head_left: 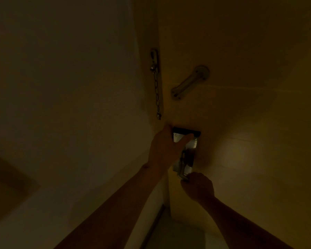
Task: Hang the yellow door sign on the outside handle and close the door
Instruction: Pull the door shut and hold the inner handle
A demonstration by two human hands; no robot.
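Observation:
The scene is very dim. The pale door (241, 114) fills the right half, seen from inside, with its edge against the frame. A metal lock plate (186, 151) carries a lever handle (183, 168). My right hand (198, 187) is closed around the lower end of the lever. My left hand (164, 148) rests at the door's edge beside the plate, with one finger stretched across the plate's top. The yellow door sign is not in view, and the outside handle is hidden behind the door.
A security chain (157, 90) hangs from the door frame above my left hand. Its metal slide rail (188, 83) is fixed slantwise on the door. A plain wall (70, 105) fills the left side. Pale floor (178, 236) shows at the bottom.

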